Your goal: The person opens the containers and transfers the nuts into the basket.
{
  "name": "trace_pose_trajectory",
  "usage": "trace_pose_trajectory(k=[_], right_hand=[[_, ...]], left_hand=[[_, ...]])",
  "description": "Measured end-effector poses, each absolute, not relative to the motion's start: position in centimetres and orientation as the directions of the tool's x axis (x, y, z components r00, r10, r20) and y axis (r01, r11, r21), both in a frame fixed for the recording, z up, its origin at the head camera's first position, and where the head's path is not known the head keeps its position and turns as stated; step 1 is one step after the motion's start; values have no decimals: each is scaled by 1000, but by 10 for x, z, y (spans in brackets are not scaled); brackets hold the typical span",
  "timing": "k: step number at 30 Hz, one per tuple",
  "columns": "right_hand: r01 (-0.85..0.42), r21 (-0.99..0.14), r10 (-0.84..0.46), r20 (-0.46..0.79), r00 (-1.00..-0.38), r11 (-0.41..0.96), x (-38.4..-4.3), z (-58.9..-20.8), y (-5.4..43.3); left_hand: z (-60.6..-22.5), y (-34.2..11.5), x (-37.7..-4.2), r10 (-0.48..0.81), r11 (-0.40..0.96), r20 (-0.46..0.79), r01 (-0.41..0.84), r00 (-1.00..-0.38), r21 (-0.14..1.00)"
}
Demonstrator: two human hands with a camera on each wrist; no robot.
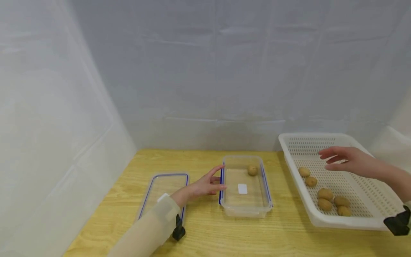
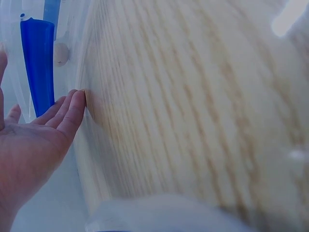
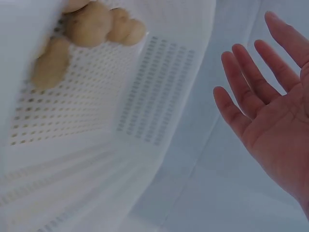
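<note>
My left hand (image 1: 205, 185) rests its fingertips against the left side of a clear plastic food container (image 1: 231, 211) with blue side clips. Inside the container, one potato (image 1: 252, 170) sits near the far right corner, and a white label (image 1: 242, 189) shows on its bottom. In the left wrist view the fingers lie fairly straight beside a blue clip (image 2: 38, 67). My right hand (image 1: 356, 162) hovers above a white plastic basket (image 1: 314, 223), its fingers spread and holding nothing. Several potatoes (image 1: 325, 194) lie in the left part of the basket; the right wrist view shows potatoes (image 3: 89, 24) too.
A clear lid (image 1: 167, 180) with a blue seal lies flat on the wooden table (image 1: 205, 228), partly hidden under my left forearm. White sheeting (image 1: 205, 89) closes off the back and the left side. The basket stands at the table's right.
</note>
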State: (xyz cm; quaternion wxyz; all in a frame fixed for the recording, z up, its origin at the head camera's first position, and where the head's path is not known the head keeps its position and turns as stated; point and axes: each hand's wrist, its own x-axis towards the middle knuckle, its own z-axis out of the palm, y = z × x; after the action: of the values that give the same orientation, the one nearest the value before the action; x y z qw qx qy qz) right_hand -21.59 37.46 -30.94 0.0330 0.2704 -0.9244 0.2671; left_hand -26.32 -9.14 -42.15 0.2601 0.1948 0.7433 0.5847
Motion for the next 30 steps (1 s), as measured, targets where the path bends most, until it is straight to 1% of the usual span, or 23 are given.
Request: trace_pose_trajectory(k=[2,4,8,13,17,20,30], right_hand=[[-553,-487,-516,223,-827,676,-220,-303,367],[-560,-495,-536,207,-818,664,-223,-295,355],[-514,-516,-542,110,-833,686,-229,-278,325],[-499,-544,-579,29,-815,675,-240,-266,291],[-515,-571,-621,11,-784,640,-250,-265,269],[-527,-564,-634,9,-773,636,-258,-267,256],[-522,-562,-643,-21,-766,641,-273,-276,225]], left_hand=[[-421,-91,-263,596,239,-156,-11,-788,971],[-421,-92,-263,597,237,-156,-13,-787,971],[-422,-93,-262,597,241,-157,-10,-787,971],[-422,-96,-262,594,245,-158,-10,-789,969],[-421,-98,-262,595,247,-155,-4,-789,969],[-421,-98,-262,592,249,-157,-6,-790,968],[-422,-95,-262,600,252,-156,0,-785,968]])
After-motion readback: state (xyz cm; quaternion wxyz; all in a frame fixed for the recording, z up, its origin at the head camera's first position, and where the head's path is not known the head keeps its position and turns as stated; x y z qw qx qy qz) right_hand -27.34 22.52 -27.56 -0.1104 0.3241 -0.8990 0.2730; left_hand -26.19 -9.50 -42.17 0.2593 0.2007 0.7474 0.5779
